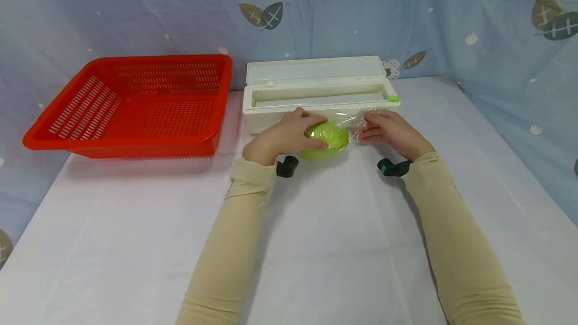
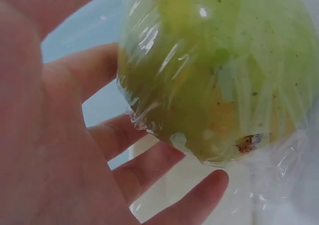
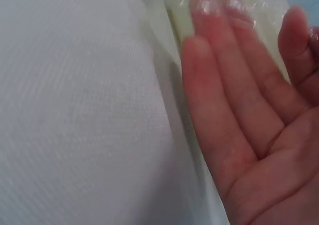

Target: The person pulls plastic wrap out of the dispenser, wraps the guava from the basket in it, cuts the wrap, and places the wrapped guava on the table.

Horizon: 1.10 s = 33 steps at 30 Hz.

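Note:
A green pear (image 1: 333, 137) wrapped in cling film lies in the grasp of my left hand (image 1: 291, 137), thumb on the near side and fingers round the far side. In the left wrist view the film sits glossy and wrinkled on the pear (image 2: 214, 75), with its brown blossom end low down. Loose cling film (image 1: 349, 118) stretches right from the fruit to my right hand (image 1: 384, 127). There, thumb and index finger pinch the film, while the other fingers (image 3: 214, 100) extend fairly straight, film over their tips.
Just behind the hands stands a white cling film dispenser (image 1: 275, 122), its lid (image 1: 316, 70) raised and a roll (image 1: 325, 100) inside. A red slotted plastic basket (image 1: 144, 149) is at the left. Blue patterned cloth (image 1: 316, 9) hangs behind the white-covered table (image 1: 325, 255).

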{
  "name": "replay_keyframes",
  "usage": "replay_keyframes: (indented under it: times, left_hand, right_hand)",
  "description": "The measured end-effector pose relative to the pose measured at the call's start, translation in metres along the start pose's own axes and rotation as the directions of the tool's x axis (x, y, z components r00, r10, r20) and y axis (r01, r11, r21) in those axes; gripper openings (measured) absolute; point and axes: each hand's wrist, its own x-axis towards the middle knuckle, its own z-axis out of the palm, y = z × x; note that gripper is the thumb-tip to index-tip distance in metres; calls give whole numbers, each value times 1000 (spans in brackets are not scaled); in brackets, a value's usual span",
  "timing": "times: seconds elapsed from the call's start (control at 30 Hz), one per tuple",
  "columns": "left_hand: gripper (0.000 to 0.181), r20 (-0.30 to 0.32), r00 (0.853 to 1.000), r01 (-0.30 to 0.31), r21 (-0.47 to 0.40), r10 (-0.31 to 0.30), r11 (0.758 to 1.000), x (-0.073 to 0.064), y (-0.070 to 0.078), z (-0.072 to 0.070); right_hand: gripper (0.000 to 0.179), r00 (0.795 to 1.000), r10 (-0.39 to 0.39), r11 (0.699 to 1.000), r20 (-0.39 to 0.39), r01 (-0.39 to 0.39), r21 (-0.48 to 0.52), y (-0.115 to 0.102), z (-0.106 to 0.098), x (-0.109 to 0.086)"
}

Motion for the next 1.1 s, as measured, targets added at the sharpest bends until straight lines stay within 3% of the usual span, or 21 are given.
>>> replay_keyframes:
  times: [0.17,0.4,0.53,0.73,0.9,1.0,1.1]
  left_hand:
    - [66,1,1000,-10,0,10,1000,1,-1,1]
    - [64,18,1000,-11,-11,12,1000,2,-4,0]
    - [64,18,1000,-19,-15,19,1000,2,-4,0]
    - [64,23,1000,-12,-12,12,1000,3,-1,-1]
    - [64,26,1000,5,-15,-5,1000,3,1,-2]
    - [64,24,999,22,-27,-21,999,3,2,-1]
    - [65,21,999,29,-43,-29,999,3,3,0]
  right_hand:
    - [36,996,-41,997,74,35,75,-1,-2,-2]
    - [39,979,-154,985,138,140,102,-6,0,-4]
    - [39,967,-187,964,171,147,223,-7,5,-3]
    - [33,958,-200,905,208,98,415,-7,9,-1]
    - [34,955,-171,802,244,-9,597,-11,16,1]
    - [33,967,-144,760,209,-28,650,-18,24,0]
    - [32,981,-128,747,145,-1,665,-25,32,-1]
